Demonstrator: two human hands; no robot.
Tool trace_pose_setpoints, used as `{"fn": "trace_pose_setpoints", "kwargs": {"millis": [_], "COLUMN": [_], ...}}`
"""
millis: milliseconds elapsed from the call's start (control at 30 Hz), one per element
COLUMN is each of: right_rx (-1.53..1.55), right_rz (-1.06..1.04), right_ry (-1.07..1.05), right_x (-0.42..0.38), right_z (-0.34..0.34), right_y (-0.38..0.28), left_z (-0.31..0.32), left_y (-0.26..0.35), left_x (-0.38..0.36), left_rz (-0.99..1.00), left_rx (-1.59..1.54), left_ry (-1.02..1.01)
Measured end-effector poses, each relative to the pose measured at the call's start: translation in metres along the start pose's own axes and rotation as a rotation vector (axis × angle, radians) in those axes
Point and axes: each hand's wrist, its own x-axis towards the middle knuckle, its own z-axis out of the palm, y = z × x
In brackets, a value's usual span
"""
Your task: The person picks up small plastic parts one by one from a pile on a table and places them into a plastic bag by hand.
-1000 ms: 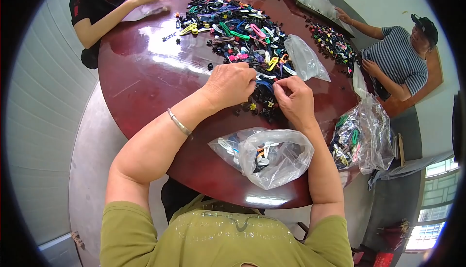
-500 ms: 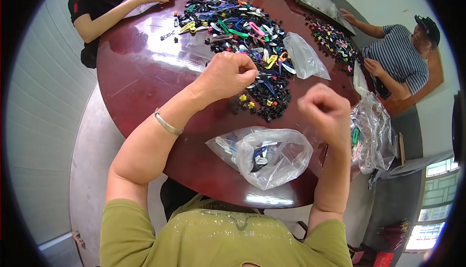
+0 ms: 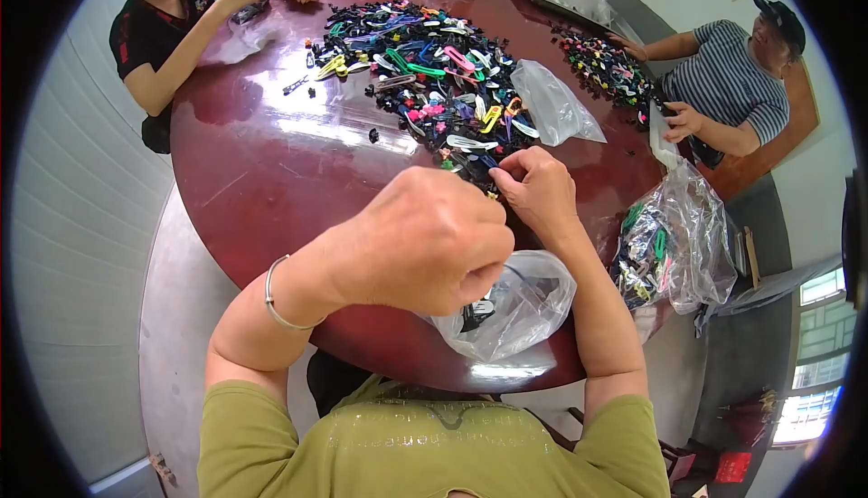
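My left hand (image 3: 434, 240), with a bangle at its wrist, is closed above the open clear plastic bag (image 3: 533, 317); what it holds, if anything, is hidden. Dark and white clips lie inside that bag. My right hand (image 3: 540, 189) pinches at the near edge of the pile of hair clips (image 3: 425, 68), with a dark blue clip at its fingertips. Black, pink, green, yellow and white clips make up the pile. An empty-looking clear bag (image 3: 553, 104) lies against the pile's right side.
A person in black (image 3: 163, 41) sits at the far left, hands over the red-brown table (image 3: 226, 154). Another person in a striped shirt (image 3: 741, 77) sits at the right beside a second pile (image 3: 606, 68). A filled plastic bag (image 3: 683, 240) stands at the right edge.
My left hand has come down and nearer, over the open bag. My right hand has moved left to the pile's near edge. Both other people have moved their hands.
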Motion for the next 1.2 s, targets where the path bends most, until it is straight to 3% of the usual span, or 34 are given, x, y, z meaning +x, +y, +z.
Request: {"fn": "trace_pose_setpoints", "kwargs": {"millis": [67, 267, 367, 433, 567, 700, 733, 767, 900, 1000, 1033, 1067, 1133, 1200], "right_rx": [-0.004, 0.568, 0.721, 0.756, 0.903, 0.868, 0.869, 0.837, 0.689, 0.595, 0.572, 0.558, 0.589, 0.481], "right_rz": [-0.029, 0.248, 0.236, 0.364, 0.406, 0.076, -0.093, -0.141, -0.248, -0.317, -0.201, -0.268, -0.112, -0.165], "right_ry": [-0.008, -0.216, -0.159, -0.189, -0.233, -0.401, -0.388, -0.438, -0.616, -0.257, -0.176, -0.075, -0.079, -0.043], "right_x": [0.002, 0.008, 0.007, 0.007, -0.002, -0.012, -0.015, -0.019, -0.037, -0.033, -0.029, -0.019, -0.009, -0.001], "right_z": [0.002, 0.002, -0.003, -0.026, -0.062, -0.098, -0.102, -0.111, -0.122, -0.091, -0.079, -0.059, -0.029, -0.007], "right_y": [0.005, 0.015, 0.020, 0.007, -0.008, 0.000, -0.002, -0.010, -0.043, -0.045, -0.042, -0.028, -0.010, -0.003], "left_z": [0.002, 0.000, -0.003, -0.007, -0.006, -0.005, -0.003, -0.002, 0.003, 0.014, 0.016, 0.019, 0.026, 0.030], "left_y": [0.001, -0.004, 0.001, 0.004, 0.003, -0.009, -0.014, -0.021, -0.050, -0.077, -0.082, -0.088, -0.099, -0.102], "left_x": [-0.001, -0.002, -0.001, 0.000, 0.000, 0.000, -0.001, 0.001, -0.003, -0.014, -0.017, -0.021, -0.028, -0.030], "left_rz": [0.008, -0.010, 0.001, 0.022, 0.011, -0.136, -0.196, -0.204, -0.549, -0.613, -0.686, -0.674, -0.649, -0.613], "left_rx": [0.039, -0.137, -0.175, -0.139, -0.099, -0.100, -0.076, -0.030, 0.050, 0.145, 0.159, 0.191, 0.255, 0.257], "left_ry": [-0.039, -0.026, -0.038, -0.068, -0.081, 0.033, 0.075, 0.126, 0.141, 0.109, 0.035, 0.027, 0.015, 0.012]}}
